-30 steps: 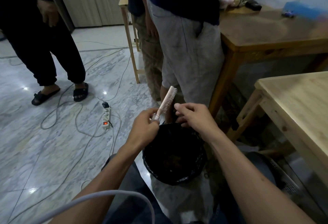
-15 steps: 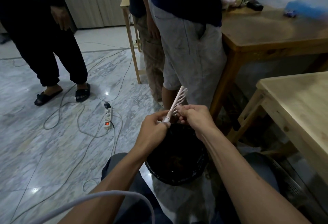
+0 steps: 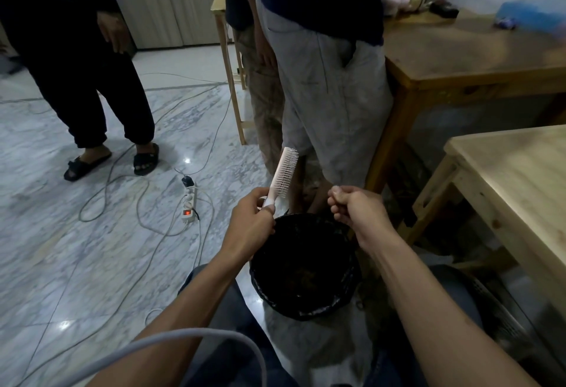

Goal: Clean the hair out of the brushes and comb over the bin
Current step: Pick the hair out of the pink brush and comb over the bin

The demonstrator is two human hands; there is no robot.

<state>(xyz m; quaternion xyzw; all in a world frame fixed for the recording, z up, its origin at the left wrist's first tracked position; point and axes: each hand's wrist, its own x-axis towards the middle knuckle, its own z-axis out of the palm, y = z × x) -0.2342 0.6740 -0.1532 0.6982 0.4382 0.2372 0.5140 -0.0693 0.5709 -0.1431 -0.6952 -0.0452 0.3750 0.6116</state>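
**Pink brush held over a black-lined bin, other hand pinched shut beside it**

I look down from the head camera at my two bare forearms reaching forward over my knees. My left hand (image 3: 249, 224) grips the handle of a pale pink brush (image 3: 284, 172), fingers wrapped tight around it. The brush stands nearly upright, leaning a little to the right, with its bristles facing right toward my other hand. It sits above the far left edge of the bin (image 3: 306, 304), a round container lined with a black plastic bag that stands on the floor between my knees.

My right hand (image 3: 355, 212) hovers just right of the brush, apart from it, above the far rim of the bin. Its fingers are curled in and the thumb presses against the forefinger in a closed pinch. I cannot tell whether any hair is caught in that pinch.

The floor is grey-veined marble (image 3: 76, 249). A white power strip (image 3: 188, 206) with a lit red switch lies on it to the left, among loose grey cables. Three people stand beyond the bin, seen only from the torso down. Wooden tables (image 3: 505, 178) stand on the right.
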